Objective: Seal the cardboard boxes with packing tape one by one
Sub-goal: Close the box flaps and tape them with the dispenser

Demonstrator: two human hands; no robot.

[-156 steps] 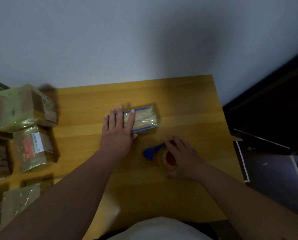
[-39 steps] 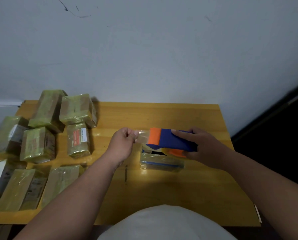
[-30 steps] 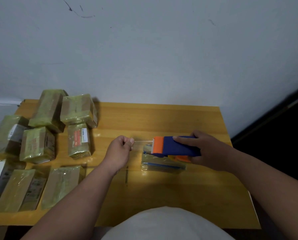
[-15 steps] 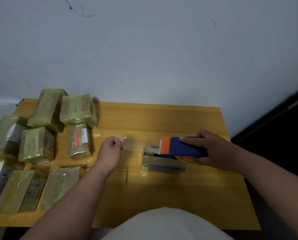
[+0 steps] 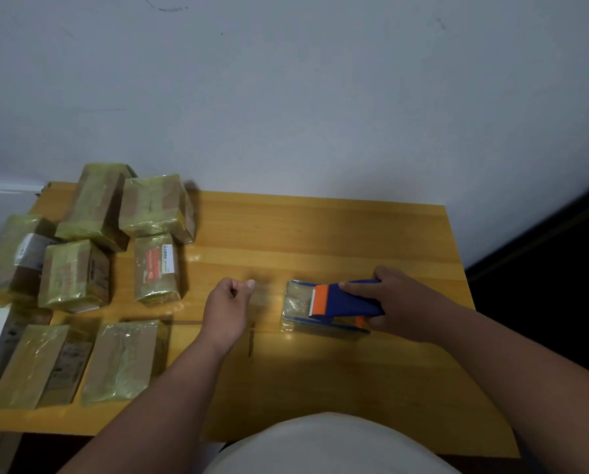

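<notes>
A small flat cardboard box (image 5: pixel 295 304) with blue edges lies on the wooden table (image 5: pixel 320 234), right of centre. My right hand (image 5: pixel 394 302) grips a blue and orange tape dispenser (image 5: pixel 341 299) directly over the box. My left hand (image 5: pixel 230 302) is curled to the left of the box and pinches the free end of a clear tape strip (image 5: pixel 265 295), which stretches from the dispenser across the gap to my fingers.
Several tape-wrapped boxes (image 5: pixel 153 206) are piled and laid out on the left part of the table, the nearest being a labelled one (image 5: pixel 156 268). A white wall stands behind the table. Dark floor lies to the right.
My left hand has pulled the tape end further left, away from the dispenser. My right hand has shifted the dispenser right and down over the box.
</notes>
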